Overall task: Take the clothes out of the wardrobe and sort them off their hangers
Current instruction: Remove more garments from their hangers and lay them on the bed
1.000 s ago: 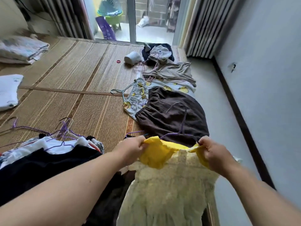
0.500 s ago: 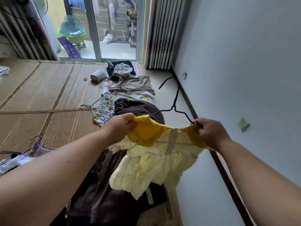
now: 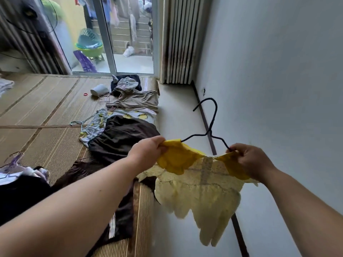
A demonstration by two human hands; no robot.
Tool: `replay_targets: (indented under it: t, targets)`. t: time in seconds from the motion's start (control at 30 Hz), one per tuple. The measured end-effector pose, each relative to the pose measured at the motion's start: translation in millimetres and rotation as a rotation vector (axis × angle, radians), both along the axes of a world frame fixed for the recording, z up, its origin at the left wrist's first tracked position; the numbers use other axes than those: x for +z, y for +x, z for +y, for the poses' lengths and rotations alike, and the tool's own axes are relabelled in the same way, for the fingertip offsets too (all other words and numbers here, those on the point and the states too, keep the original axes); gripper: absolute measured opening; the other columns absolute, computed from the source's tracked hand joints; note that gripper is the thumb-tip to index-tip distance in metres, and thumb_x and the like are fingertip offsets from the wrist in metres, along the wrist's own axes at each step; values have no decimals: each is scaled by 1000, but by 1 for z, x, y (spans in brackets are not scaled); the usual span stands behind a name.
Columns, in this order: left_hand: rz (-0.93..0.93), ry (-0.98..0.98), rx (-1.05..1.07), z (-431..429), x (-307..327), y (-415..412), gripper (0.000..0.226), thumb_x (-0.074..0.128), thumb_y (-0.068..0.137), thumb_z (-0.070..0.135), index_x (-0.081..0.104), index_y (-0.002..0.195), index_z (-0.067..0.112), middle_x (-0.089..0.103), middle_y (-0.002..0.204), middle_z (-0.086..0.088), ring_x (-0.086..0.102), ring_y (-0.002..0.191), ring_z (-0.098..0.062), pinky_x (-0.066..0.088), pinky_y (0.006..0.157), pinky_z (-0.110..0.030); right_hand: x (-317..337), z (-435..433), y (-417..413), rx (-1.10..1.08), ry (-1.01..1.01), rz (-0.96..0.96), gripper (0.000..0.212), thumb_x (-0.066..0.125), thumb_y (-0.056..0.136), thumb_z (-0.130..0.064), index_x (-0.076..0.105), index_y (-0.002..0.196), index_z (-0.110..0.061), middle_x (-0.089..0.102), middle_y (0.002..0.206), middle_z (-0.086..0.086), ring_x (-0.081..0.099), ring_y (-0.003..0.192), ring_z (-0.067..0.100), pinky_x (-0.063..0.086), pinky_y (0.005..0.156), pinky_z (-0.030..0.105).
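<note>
- Yellow dress (image 3: 200, 184) hangs in the air on a black hanger (image 3: 209, 130), above the floor by the wall.
- Left hand (image 3: 146, 154) pinches one shoulder; right hand (image 3: 248, 160) pinches the other.
- Brown garment (image 3: 118, 138) lies on the mat (image 3: 46, 115) behind.

Daylight pours through the sliding glass door (image 3: 130, 58) ahead of me, framed by pleated curtains (image 3: 178, 39) on either side. Woven straw mats (image 3: 46, 108) cover most of the floor to my left. A pale bare strip of floor (image 3: 178, 108) runs beside them along the plain white wall (image 3: 269, 71) on my right, edged by a dark skirting board (image 3: 239, 236). A green basket (image 3: 89, 45) stands outside.
</note>
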State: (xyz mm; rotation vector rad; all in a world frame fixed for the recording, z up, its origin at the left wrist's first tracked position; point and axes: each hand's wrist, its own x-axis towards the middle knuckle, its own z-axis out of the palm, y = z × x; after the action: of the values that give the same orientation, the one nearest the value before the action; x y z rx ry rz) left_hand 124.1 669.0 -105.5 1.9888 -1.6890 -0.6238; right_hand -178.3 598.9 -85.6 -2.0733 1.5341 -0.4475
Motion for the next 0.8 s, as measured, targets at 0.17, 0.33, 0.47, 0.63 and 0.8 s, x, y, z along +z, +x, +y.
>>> replay_targets:
  t: [0.17,0.33,0.47,0.63,0.8]
  targets:
    - [25,-3,47,-27,7,-38,10,53,92,29,52,82,30,58,72,7,57,71,-17,45,63,-34,15,-43,-31,32,-22,37,38,49,87,-8,62,84,-44,67,92,-5,57,77,12,41,60,18]
    - [129,-10,159,-47,-5,-35,13,51,91,31,53,78,32,60,72,3,58,71,-19,48,65,-40,14,-92,-17,71,-81,90,36,54,89,-16,61,122,-28,67,113,6,60,97,24,43,77,25]
    - [172,4,257,-54,-19,-10,15,51,90,32,53,76,36,61,70,5,59,70,-18,48,64,-41,4,-133,21,157,-43,154,31,55,90,-19,64,119,-23,66,117,4,59,101,24,45,81,28]
    - [181,34,366,-83,-34,51,11,50,87,27,51,78,33,61,70,3,59,72,-23,49,67,-43,-17,-194,104,266,-1,157,23,54,87,-16,71,101,-26,68,95,2,56,81,18,44,63,27]
    - [199,108,486,-129,-58,138,20,45,86,21,52,76,36,60,70,5,59,72,-21,47,64,-36,-45,-268,217,374,14,222,27,52,87,-13,70,102,-27,69,100,2,57,85,20,45,66,28]
